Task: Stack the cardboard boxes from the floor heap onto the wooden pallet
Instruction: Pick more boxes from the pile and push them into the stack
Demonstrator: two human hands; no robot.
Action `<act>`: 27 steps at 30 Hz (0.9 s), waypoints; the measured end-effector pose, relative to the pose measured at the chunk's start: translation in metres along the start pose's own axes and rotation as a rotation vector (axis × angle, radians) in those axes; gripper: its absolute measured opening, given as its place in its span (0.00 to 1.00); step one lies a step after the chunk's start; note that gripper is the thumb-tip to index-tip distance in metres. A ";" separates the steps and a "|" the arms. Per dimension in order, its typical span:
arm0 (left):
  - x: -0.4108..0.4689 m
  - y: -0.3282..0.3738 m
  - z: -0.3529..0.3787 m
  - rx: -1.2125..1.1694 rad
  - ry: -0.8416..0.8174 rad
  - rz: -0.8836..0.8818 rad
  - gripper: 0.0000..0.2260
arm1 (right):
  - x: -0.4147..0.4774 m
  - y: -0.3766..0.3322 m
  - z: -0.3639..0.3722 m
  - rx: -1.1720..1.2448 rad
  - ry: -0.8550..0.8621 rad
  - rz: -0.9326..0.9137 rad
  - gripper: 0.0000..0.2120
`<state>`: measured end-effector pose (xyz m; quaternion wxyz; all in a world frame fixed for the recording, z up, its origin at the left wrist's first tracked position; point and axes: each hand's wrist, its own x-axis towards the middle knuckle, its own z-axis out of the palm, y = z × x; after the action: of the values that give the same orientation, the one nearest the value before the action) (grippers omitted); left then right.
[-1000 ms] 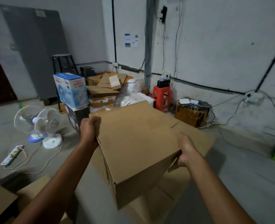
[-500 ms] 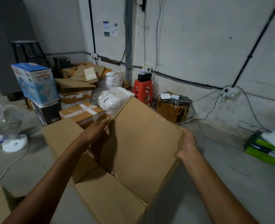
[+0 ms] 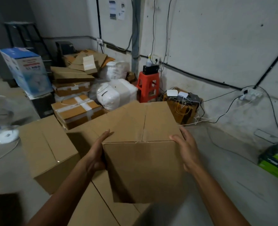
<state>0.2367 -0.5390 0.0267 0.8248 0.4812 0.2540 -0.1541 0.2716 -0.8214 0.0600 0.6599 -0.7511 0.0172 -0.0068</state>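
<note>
I carry a plain brown cardboard box [image 3: 143, 160] between both palms in the middle of the head view. My left hand [image 3: 97, 152] presses flat against its left side with straight fingers. My right hand [image 3: 186, 149] presses its right side, thumb over the top edge. A second closed box [image 3: 48, 152] stands on the floor to the left. Another box [image 3: 100, 203] lies under the carried one. No wooden pallet shows.
A heap of taped cartons [image 3: 76, 110] and white wrapped bundles [image 3: 117, 93] fills the far corner. A blue fan carton [image 3: 27, 70], a red stool [image 3: 148, 86], a white table fan [image 3: 2, 121], wall cables and a green pack [image 3: 275, 162] surround the grey floor.
The box has turned from tilted on edge to level, its seamed top facing up. My left hand slid from the top face to the left side. The view panned right.
</note>
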 end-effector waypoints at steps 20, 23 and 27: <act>0.072 -0.005 0.145 -0.063 0.435 0.338 0.13 | 0.261 0.039 -0.061 -0.087 -0.678 0.567 0.35; 0.085 -0.004 0.128 -0.102 0.502 0.346 0.12 | 0.277 0.047 -0.028 -0.110 -0.679 0.513 0.38; 0.114 0.006 0.089 -0.101 0.595 0.327 0.12 | 0.295 0.053 0.019 -0.134 -0.709 0.417 0.32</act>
<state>0.3577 -0.6150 0.0033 0.7512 0.4980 0.4100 0.1400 0.5658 -0.8196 0.0016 0.5617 -0.7287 -0.0591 0.3872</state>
